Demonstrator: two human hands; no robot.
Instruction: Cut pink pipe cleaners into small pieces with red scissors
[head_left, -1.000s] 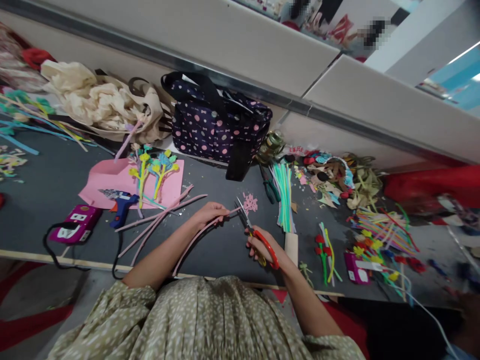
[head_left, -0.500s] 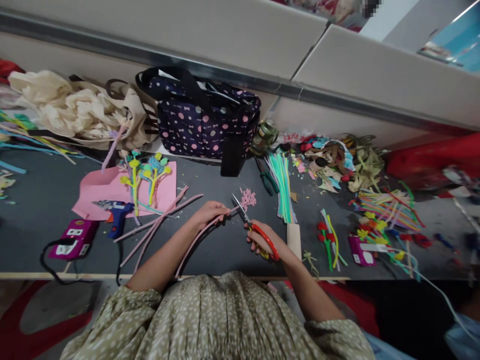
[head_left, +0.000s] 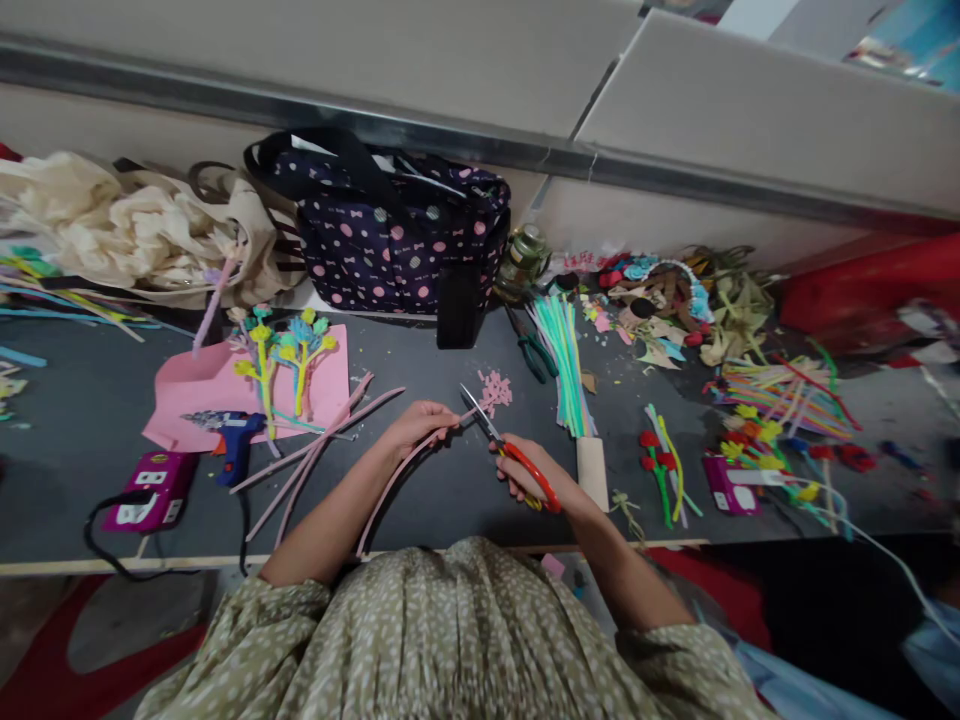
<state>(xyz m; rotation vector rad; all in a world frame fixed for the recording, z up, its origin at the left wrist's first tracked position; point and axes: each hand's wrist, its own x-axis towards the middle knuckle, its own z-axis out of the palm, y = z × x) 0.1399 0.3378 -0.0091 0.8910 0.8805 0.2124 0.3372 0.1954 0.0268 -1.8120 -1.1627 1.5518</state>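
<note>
My left hand [head_left: 421,424] is closed on a long pink pipe cleaner [head_left: 390,487], whose tail curves down toward the table's front edge. The short end of it sticks out past my fingertips to the scissor blades. My right hand [head_left: 529,470] grips a pair of scissors [head_left: 534,472] with orange-red and yellow handles, the blades pointing up and to the left. Just beyond the blade tips lies a small pile of cut pink bits [head_left: 495,392]. More pink pipe cleaners [head_left: 321,447] are crossed on the table left of my left hand.
A blue glue gun [head_left: 238,440] lies partly over a pink sheet [head_left: 187,375], beside a purple power strip [head_left: 155,490]. A dark patterned bag [head_left: 382,250] stands behind, with a phone [head_left: 457,308] against it. Pliers [head_left: 534,350] and bundled pipe cleaners [head_left: 566,365] lie to the right.
The camera view has shifted slightly. My hands, the scissors and the pink pipe cleaner keep nearly the same places, with the blades still at its short end.
</note>
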